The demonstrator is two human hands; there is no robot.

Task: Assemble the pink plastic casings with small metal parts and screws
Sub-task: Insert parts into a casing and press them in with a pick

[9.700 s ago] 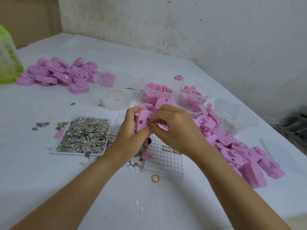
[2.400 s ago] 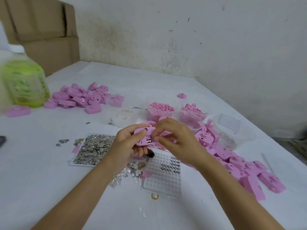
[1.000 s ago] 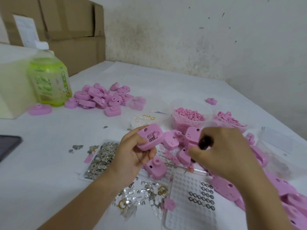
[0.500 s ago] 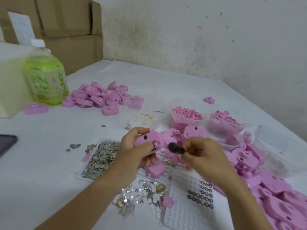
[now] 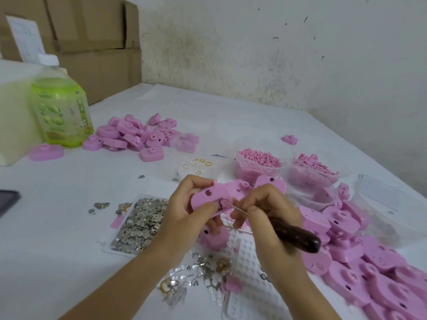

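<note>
Holding the pink casing [image 5: 209, 199] in the air over the table [image 5: 57, 250], left hand [image 5: 182, 213] curled round its sides | casing likely light, stiff, smooth: grip by edges | right hand [image 5: 268, 213] pinches dark-handled screwdriver [image 5: 294, 235], tip at casing's opening

A tilted pink casing [image 5: 208, 199] is gripped in the left hand [image 5: 184, 211] over the middle of the worktop [image 5: 57, 227]. More casings [image 5: 369, 262] lie heaped toward the right edge. Silvery metal parts [image 5: 141, 222] fill a tray [image 5: 120, 250] just left.
</note>
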